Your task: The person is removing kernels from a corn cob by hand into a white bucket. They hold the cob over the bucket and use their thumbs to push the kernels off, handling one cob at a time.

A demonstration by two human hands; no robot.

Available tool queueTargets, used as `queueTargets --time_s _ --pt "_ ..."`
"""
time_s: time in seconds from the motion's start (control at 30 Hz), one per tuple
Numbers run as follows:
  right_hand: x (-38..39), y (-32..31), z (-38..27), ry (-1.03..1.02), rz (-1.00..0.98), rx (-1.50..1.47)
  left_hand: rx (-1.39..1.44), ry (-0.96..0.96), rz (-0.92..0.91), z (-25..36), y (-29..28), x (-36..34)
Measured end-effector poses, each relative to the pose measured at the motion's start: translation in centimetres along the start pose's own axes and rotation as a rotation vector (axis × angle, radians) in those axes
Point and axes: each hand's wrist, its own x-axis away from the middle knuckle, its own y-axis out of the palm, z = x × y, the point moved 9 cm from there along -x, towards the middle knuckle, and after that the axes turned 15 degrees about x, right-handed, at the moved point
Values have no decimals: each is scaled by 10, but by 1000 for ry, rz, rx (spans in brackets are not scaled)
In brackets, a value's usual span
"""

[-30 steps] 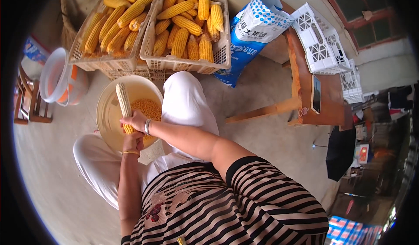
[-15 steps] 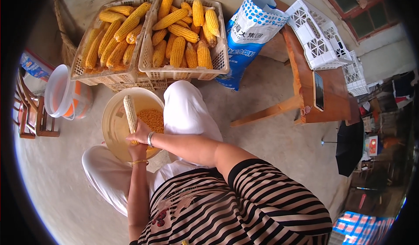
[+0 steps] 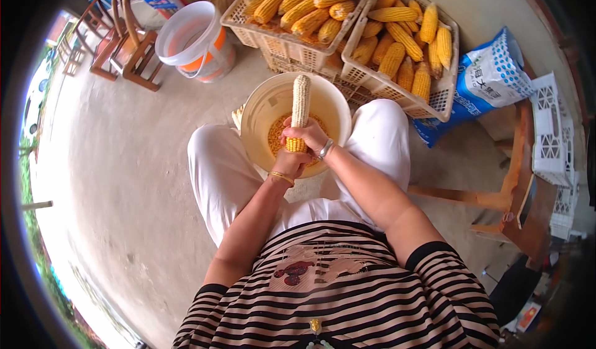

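Note:
A corn cob stands nearly upright over a cream bucket, held in both hands. Its upper length is pale and stripped, while yellow kernels still cover the part near its lower end. My left hand, below a gold bracelet, is wrapped round the cob's bottom. Just above it, my right hand is closed against the cob, with a silver bracelet on the wrist. Loose yellow kernels lie in the bottom of the bucket, which sits between my knees. Some fingers are hidden behind the cob and each other.
Two plastic crates piled with yellow corn cobs stand beyond the bucket. A blue and white sack leans to their right, near a wooden table with white crates. At left are a clear-and-orange bucket and wooden chairs.
The view has swung left, so the bucket and crates appear farther right. Both hands still grip the cob, which now shows yellow kernels around the right hand.

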Motion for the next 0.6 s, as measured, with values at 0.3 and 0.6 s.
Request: queueTargets --time_s 0.3,0.6 --pt "-6 -14 10 -163 99 506 125 -46 101 6 -4 9" --pt "-2 -17 15 106 97 172 51 61 28 8 0 1"
